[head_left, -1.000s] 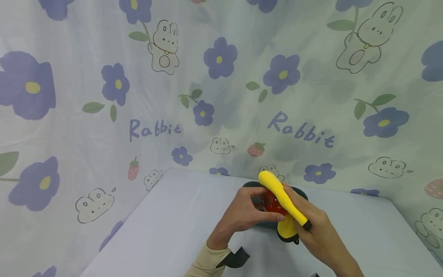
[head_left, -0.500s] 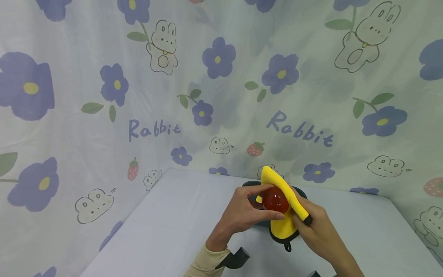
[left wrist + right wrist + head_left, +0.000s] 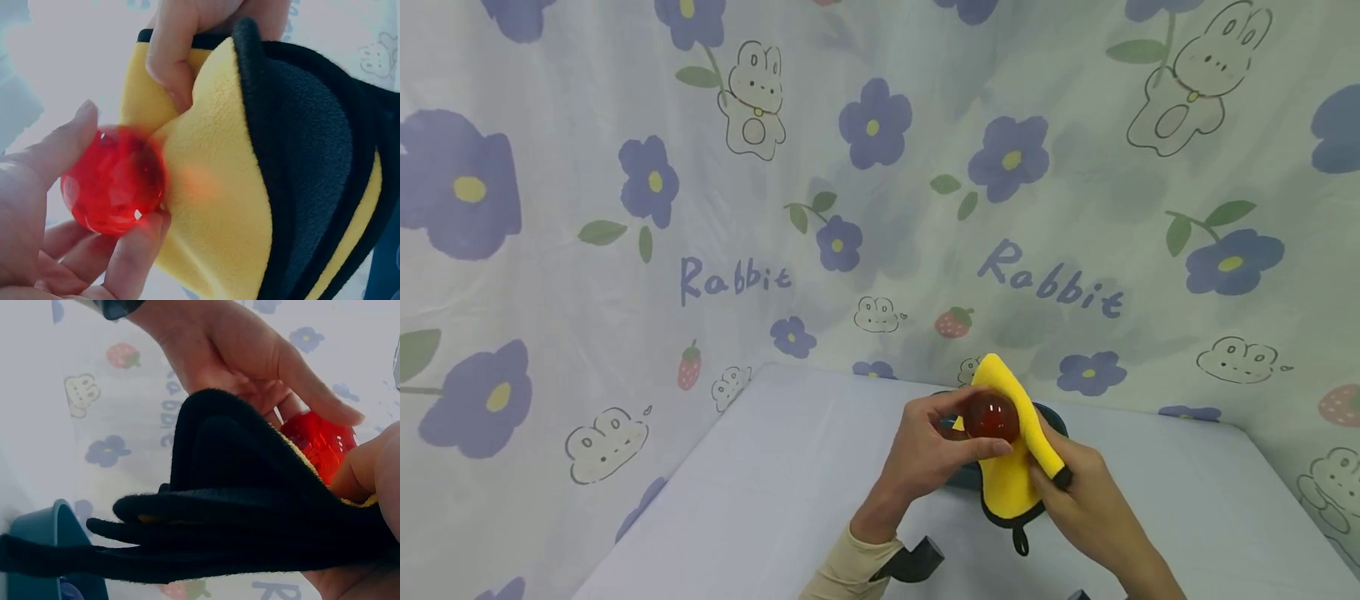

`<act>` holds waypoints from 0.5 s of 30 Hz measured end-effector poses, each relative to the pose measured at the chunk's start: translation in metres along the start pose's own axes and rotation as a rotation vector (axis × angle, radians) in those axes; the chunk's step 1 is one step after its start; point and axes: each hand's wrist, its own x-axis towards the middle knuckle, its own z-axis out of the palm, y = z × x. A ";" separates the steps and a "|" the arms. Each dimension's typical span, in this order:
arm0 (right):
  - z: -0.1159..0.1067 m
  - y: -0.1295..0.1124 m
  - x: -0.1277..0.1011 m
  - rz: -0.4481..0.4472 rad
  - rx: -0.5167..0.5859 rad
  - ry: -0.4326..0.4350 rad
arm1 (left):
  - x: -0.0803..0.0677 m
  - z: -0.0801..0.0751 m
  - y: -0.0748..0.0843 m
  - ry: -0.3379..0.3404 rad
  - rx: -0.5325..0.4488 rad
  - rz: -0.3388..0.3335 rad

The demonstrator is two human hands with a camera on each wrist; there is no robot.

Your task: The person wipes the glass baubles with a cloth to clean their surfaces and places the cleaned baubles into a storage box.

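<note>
Head view: left hand (image 3: 925, 458) pinches a red faceted ball (image 3: 992, 417) above a teal dish (image 3: 1051, 417), while right hand (image 3: 1086, 500) grips a yellow cloth (image 3: 1011, 479) against it, probably mid-wipe; next, turning the ball needs a steady pinch.

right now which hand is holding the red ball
The left hand: it pinches the red ball between thumb and fingers. The right hand grips the yellow cloth pressed against the ball instead.
</note>
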 end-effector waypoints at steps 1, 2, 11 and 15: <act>0.001 0.000 0.000 0.002 -0.002 -0.004 | 0.000 0.000 -0.001 0.015 -0.002 0.002; 0.002 -0.001 0.000 0.004 -0.006 -0.008 | 0.000 0.000 -0.002 0.030 -0.003 0.001; 0.001 -0.007 -0.002 -0.033 -0.104 0.022 | 0.000 0.000 -0.001 0.065 -0.035 -0.049; -0.001 -0.010 -0.001 -0.066 -0.143 0.039 | 0.002 0.000 -0.002 0.071 0.006 -0.062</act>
